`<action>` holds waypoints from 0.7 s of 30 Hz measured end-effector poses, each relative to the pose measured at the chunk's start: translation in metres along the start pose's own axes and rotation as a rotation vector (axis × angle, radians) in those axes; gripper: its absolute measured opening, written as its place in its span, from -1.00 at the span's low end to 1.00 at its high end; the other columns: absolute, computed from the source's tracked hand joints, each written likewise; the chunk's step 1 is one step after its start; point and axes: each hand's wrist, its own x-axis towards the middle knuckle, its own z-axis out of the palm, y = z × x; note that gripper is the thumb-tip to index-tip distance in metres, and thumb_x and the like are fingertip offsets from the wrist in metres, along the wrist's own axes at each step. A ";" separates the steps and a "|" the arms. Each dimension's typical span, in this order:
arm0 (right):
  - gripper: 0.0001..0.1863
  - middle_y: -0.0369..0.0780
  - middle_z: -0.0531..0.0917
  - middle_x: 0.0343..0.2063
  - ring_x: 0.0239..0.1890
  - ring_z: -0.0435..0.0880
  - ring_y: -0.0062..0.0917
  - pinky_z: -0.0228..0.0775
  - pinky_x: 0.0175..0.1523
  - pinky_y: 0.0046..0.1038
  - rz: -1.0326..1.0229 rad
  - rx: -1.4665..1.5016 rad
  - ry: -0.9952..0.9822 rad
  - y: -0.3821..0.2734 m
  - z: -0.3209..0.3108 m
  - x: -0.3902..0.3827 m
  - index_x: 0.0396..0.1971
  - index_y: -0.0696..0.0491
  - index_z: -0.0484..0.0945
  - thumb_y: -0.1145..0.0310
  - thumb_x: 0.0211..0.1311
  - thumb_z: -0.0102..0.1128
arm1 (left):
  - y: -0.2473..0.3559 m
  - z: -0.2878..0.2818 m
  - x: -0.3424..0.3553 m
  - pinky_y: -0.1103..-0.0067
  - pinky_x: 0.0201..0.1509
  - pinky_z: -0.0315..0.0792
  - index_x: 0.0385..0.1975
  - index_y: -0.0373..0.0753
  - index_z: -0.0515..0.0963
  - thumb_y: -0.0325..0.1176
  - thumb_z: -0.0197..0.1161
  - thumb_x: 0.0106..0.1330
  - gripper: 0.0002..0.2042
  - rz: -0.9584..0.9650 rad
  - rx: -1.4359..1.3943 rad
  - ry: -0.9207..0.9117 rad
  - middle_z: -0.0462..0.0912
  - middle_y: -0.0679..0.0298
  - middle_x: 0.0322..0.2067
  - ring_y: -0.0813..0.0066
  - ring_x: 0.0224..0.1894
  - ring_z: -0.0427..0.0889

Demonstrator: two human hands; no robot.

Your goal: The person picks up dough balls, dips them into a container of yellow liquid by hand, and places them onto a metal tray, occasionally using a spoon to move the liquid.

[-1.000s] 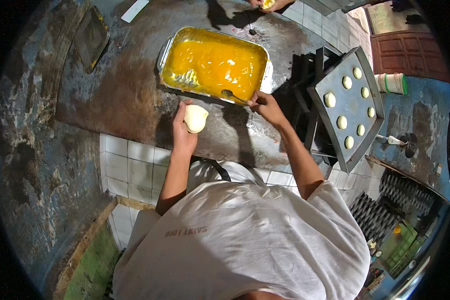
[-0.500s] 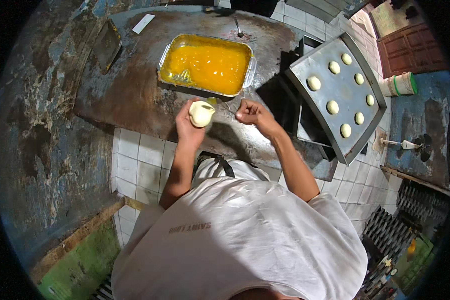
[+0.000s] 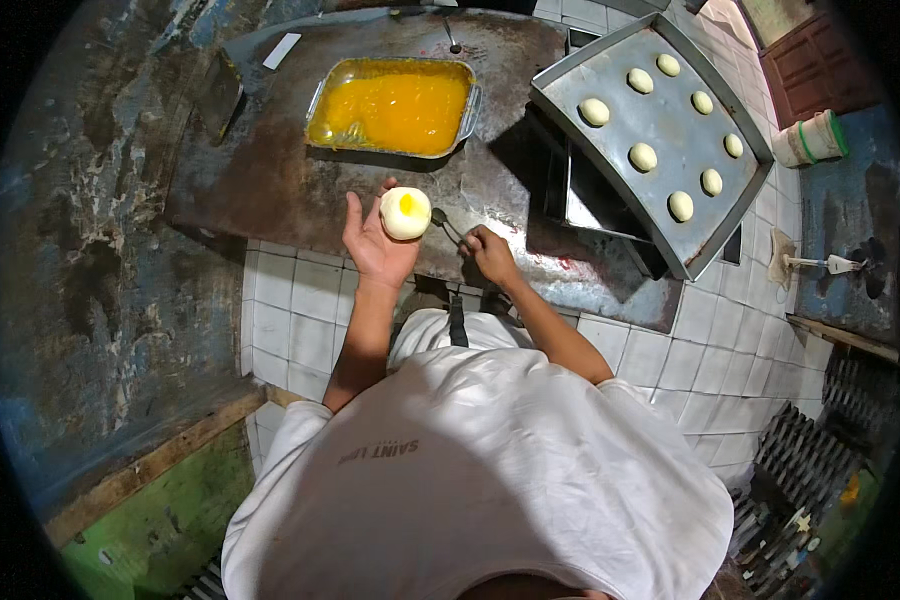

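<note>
My left hand [image 3: 370, 248], palm up, cradles a pale dough ball [image 3: 395, 222] with a yellow dab of filling [image 3: 407, 204] on it. Just right of the ball, my right hand [image 3: 488, 250] grips a spoon [image 3: 443, 222], its bowl tipped toward the dough. Above both hands on the worn metal table [image 3: 240, 190] is a foil pan [image 3: 470, 118] of glossy yellow filling [image 3: 400, 100], partly scraped at its lower left.
On the right a large metal tray [image 3: 670, 130] with several dough balls rests on stacked trays. Beyond it lie a white bucket [image 3: 808, 140] and tiled floor. A dark pan [image 3: 220, 100], a white strip [image 3: 281, 50] and another spoon [image 3: 454, 46] are at the back.
Yellow filling now sits on the dough ball. The spoon has come away from the pan, down beside the ball. The other person's hands at the top have left view.
</note>
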 end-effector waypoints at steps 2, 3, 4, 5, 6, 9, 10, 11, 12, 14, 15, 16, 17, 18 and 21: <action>-0.68 -0.08 0.71 -0.41 -0.32 0.70 -0.28 0.47 -0.11 -0.26 -0.071 -0.217 0.034 -0.014 0.005 0.008 -0.18 0.21 0.55 0.22 0.52 0.03 | 0.000 0.006 -0.007 0.32 0.28 0.39 0.12 -0.24 0.51 0.27 0.03 0.42 -0.36 -0.014 0.037 -0.012 0.63 0.18 0.04 0.25 0.14 0.57; -0.67 -0.10 0.73 -0.39 -0.32 0.70 -0.29 0.47 -0.09 -0.23 -0.134 -0.444 0.063 -0.024 0.005 0.013 -0.15 0.20 0.58 0.21 0.53 0.00 | 0.000 0.010 -0.008 0.31 0.28 0.40 0.15 -0.22 0.48 0.27 0.03 0.42 -0.37 -0.026 0.062 -0.021 0.62 0.18 0.06 0.24 0.15 0.56; -0.63 -0.12 0.74 -0.25 -0.15 0.69 -0.32 0.47 0.06 -0.27 -0.211 -0.393 0.086 -0.049 0.003 0.011 -0.01 0.15 0.60 0.15 0.51 0.03 | 0.004 0.010 -0.010 0.31 0.28 0.40 0.15 -0.22 0.48 0.27 0.03 0.42 -0.37 -0.019 0.062 -0.026 0.62 0.18 0.06 0.24 0.15 0.56; -0.63 -0.12 0.74 -0.25 -0.15 0.69 -0.32 0.47 0.06 -0.27 -0.218 -0.398 0.088 -0.077 0.001 0.012 -0.01 0.15 0.60 0.15 0.51 0.03 | 0.005 0.010 -0.011 0.32 0.27 0.41 0.17 -0.20 0.46 0.26 0.03 0.43 -0.37 -0.023 0.091 -0.062 0.60 0.18 0.07 0.24 0.15 0.56; -0.60 -0.16 0.70 -0.11 -0.02 0.64 -0.35 0.44 0.14 -0.31 -0.122 0.028 0.008 -0.104 0.003 0.012 0.10 0.12 0.56 0.14 0.49 0.06 | 0.004 0.011 -0.011 0.32 0.26 0.42 0.19 -0.19 0.43 0.26 0.02 0.43 -0.38 -0.035 0.116 -0.097 0.59 0.18 0.09 0.24 0.15 0.56; -0.51 -0.23 0.57 0.15 0.19 0.52 -0.40 0.35 0.28 -0.37 0.189 0.760 -0.251 -0.161 -0.009 0.011 0.28 0.07 0.44 0.20 0.44 0.15 | 0.002 0.021 -0.013 0.37 0.20 0.46 0.19 -0.20 0.41 0.17 0.04 0.47 -0.43 -0.012 0.184 -0.111 0.57 0.20 0.10 0.29 0.13 0.56; -0.43 -0.26 0.48 0.25 0.27 0.45 -0.42 0.30 0.34 -0.38 0.394 1.072 -0.441 -0.175 -0.011 0.014 0.36 0.06 0.37 0.26 0.40 0.21 | 0.006 0.014 -0.008 0.37 0.20 0.46 0.19 -0.20 0.41 0.17 0.04 0.47 -0.43 -0.013 0.181 -0.124 0.57 0.20 0.10 0.29 0.13 0.56; -0.43 -0.26 0.48 0.25 0.27 0.45 -0.42 0.30 0.34 -0.38 0.385 1.064 -0.436 -0.181 -0.012 0.013 0.36 0.06 0.37 0.26 0.40 0.21 | 0.012 -0.001 -0.001 0.40 0.18 0.47 0.20 -0.21 0.40 0.08 0.09 0.47 -0.48 0.007 0.376 -0.057 0.56 0.21 0.09 0.33 0.12 0.56; -0.38 -0.25 0.46 0.27 0.26 0.46 -0.41 0.30 0.34 -0.38 0.196 0.833 -0.442 -0.186 -0.015 0.008 0.38 0.07 0.33 0.37 0.34 0.26 | 0.018 0.004 0.002 0.44 0.16 0.48 0.20 -0.22 0.40 -0.01 0.13 0.48 -0.52 0.024 0.571 0.011 0.55 0.22 0.09 0.38 0.11 0.57; -0.19 -0.14 0.45 0.29 0.27 0.50 -0.29 0.33 0.34 -0.36 -0.072 0.397 -0.405 -0.199 -0.020 0.005 0.41 0.10 0.26 0.67 0.11 0.32 | 0.036 0.012 0.001 0.47 0.14 0.48 0.20 -0.25 0.39 -0.09 0.16 0.47 -0.55 -0.008 0.807 0.051 0.56 0.22 0.07 0.41 0.09 0.57; -0.19 -0.14 0.45 0.29 0.27 0.50 -0.29 0.33 0.34 -0.36 -0.067 0.388 -0.398 -0.201 -0.020 0.005 0.41 0.10 0.26 0.67 0.11 0.32 | 0.044 0.017 -0.004 0.50 0.13 0.47 0.20 -0.27 0.39 -0.17 0.19 0.46 -0.57 -0.037 1.043 0.108 0.56 0.21 0.06 0.44 0.07 0.58; -0.16 -0.06 0.42 0.31 0.28 0.49 -0.20 0.36 0.32 -0.33 -0.298 0.038 -0.308 -0.204 -0.020 0.006 0.42 0.09 0.24 0.68 0.08 0.30 | 0.054 0.014 -0.001 0.54 0.10 0.47 0.22 -0.30 0.38 -0.33 0.27 0.38 -0.54 -0.094 1.003 0.077 0.57 0.18 0.06 0.45 0.05 0.59; -0.14 0.02 0.40 0.32 0.29 0.48 -0.11 0.39 0.29 -0.30 -0.520 -0.315 -0.213 -0.207 -0.019 0.006 0.43 0.08 0.22 0.69 0.05 0.28 | 0.059 0.013 -0.002 0.54 0.10 0.47 0.22 -0.30 0.38 -0.33 0.27 0.38 -0.54 -0.100 0.994 0.070 0.57 0.18 0.06 0.45 0.05 0.59; -0.13 0.10 0.53 0.17 0.13 0.59 -0.02 0.49 0.15 -0.23 -0.580 -0.415 -0.176 -0.224 -0.018 0.003 0.45 0.06 0.19 0.64 0.06 0.28 | 0.067 0.014 -0.005 0.54 0.12 0.47 0.20 -0.29 0.41 -0.40 0.31 0.31 -0.54 -0.115 1.100 -0.006 0.59 0.24 0.02 0.47 0.03 0.60; -0.14 0.02 0.71 -0.10 -0.10 0.70 0.01 0.56 -0.01 -0.19 -0.383 -0.568 -0.256 -0.249 -0.018 0.013 0.46 0.04 0.18 0.52 0.12 0.34 | 0.087 0.037 -0.013 0.51 0.16 0.47 0.20 -0.32 0.43 -0.63 0.36 0.12 -0.43 -0.154 1.269 -0.095 0.62 0.26 -0.02 0.47 0.04 0.62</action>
